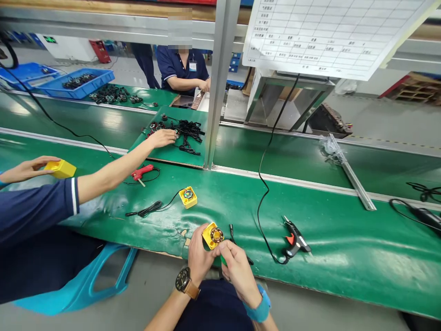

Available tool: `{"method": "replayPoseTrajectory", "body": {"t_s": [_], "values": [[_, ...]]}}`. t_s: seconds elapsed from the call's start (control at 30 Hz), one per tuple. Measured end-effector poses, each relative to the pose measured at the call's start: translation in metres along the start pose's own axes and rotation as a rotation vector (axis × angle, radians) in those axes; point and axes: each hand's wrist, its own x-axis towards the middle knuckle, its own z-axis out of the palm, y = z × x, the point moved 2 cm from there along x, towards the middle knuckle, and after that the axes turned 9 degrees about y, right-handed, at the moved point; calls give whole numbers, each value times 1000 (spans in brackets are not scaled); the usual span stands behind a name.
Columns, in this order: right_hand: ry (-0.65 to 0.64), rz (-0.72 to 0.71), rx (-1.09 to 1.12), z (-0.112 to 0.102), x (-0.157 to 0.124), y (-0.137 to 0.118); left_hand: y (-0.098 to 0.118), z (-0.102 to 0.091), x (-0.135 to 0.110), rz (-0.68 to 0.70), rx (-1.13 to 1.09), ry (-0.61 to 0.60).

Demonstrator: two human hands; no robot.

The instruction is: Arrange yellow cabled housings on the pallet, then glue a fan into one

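a green conveyor belt (337,248) runs above a grey factory floor (330,305). a yellow box (188,197) rests on it; further right, the left hand (200,254) and right hand (238,271) pinch a second yellow box (211,236) between their fingertips over the belt, near a glue gun (295,240).

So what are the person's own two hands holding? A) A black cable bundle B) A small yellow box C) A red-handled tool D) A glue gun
B: the left hand and right hand both grip the small yellow box, its round component facing up.
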Motion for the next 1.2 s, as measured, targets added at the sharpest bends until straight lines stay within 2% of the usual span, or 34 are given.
{"method": "replayPoseTrajectory", "body": {"t_s": [0.23, 0.33, 0.43, 0.6, 0.73, 0.87, 0.97, 1.1, 1.2], "values": [[-113, 118, 123, -7, -2, -8, 6, -3, 2, 40, -11, -33], [-101, 168, 146, -8, -2, -8, 9, -4, 0, 52, -8, -51], [-32, 162, 118, -9, -4, -7, 11, -5, -3, 35, 9, -49], [12, 119, 73, -11, -13, -5, 13, -7, -10, 21, -6, -75], [-6, 116, 73, -11, -15, -1, 12, -9, -13, 0, 4, -69], [-51, 126, 15, -11, -13, 2, 15, -10, -14, 46, 0, -69], [-34, -25, -198, -13, -14, -4, 17, -11, -15, 79, 1, -69], [175, -269, -675, -23, -22, -14, 18, -13, -17, 91, -28, -98], [287, -435, -839, -27, -26, -14, 16, -14, -18, 57, -33, -115]]}}
